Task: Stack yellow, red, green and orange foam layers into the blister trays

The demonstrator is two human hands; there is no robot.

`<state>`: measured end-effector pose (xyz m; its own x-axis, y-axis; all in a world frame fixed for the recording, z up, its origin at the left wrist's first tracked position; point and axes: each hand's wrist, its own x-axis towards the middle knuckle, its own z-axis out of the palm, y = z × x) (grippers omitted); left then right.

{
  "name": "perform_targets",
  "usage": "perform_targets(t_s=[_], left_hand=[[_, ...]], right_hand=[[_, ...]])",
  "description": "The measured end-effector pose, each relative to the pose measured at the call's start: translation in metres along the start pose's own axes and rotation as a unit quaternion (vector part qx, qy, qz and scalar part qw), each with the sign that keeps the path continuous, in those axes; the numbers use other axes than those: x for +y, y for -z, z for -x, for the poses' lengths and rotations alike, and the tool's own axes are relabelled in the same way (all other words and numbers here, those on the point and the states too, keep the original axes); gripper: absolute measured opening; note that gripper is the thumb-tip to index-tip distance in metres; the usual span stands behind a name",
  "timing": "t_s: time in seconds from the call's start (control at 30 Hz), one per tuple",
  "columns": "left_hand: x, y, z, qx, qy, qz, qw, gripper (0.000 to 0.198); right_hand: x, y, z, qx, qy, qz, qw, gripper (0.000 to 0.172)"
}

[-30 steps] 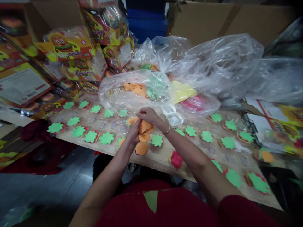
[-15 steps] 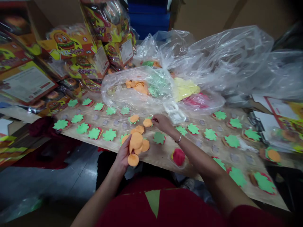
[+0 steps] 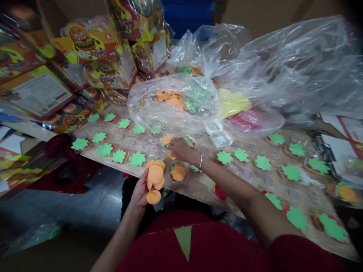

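Note:
My left hand (image 3: pixel 141 189) is closed around a loose bunch of thin orange discs (image 3: pixel 155 175), fanned out over its fingers. My right hand (image 3: pixel 181 150) reaches over the middle of the board with its fingers bent down, and an orange disc (image 3: pixel 171 155) shows partly under the fingertips. Just beyond it, another orange disc (image 3: pixel 167 139) lies on a green leaf-shaped piece. Nearer to me, an orange disc (image 3: pixel 179 173) tops a toy burger stack in a clear tray. A green piece (image 3: pixel 189 141) peeks out behind my right hand.
Rows of stacks topped with green pieces (image 3: pixel 137 158) cover the wooden board (image 3: pixel 195 185). Clear bags (image 3: pixel 172 81) of orange, green, yellow and red pieces lie at the back, beside clear plastic trays (image 3: pixel 221 139). Printed burger boxes (image 3: pixel 85 43) are piled at the left.
My right hand has moved left and slightly nearer, exposing a green piece behind it. My left hand, with its orange discs, has shifted a little left and down. The view has turned slightly.

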<state>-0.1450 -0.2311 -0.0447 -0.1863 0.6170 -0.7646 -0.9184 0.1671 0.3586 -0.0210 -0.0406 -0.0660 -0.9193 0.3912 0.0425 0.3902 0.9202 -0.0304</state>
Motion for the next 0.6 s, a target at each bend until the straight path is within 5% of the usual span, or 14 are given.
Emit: perform_targets(t_s=[0.3,0.47,0.6], left_hand=[[0.0,-0.004,-0.004,0.005,-0.015,-0.009,1.0,0.022],[0.001,-0.004,-0.002,-0.002,-0.017,-0.01,1.0,0.023],[0.002,0.0,-0.001,-0.016,-0.015,-0.027,0.999,0.021]], right_hand=[[0.009,0.007,0.011,-0.077,0.067,-0.035,0.994,0.015],[0.008,0.007,0.005,-0.032,0.097,-0.033,0.994,0.016],[0.014,0.007,0.012,0.038,0.001,-0.208,0.977,0.013]])
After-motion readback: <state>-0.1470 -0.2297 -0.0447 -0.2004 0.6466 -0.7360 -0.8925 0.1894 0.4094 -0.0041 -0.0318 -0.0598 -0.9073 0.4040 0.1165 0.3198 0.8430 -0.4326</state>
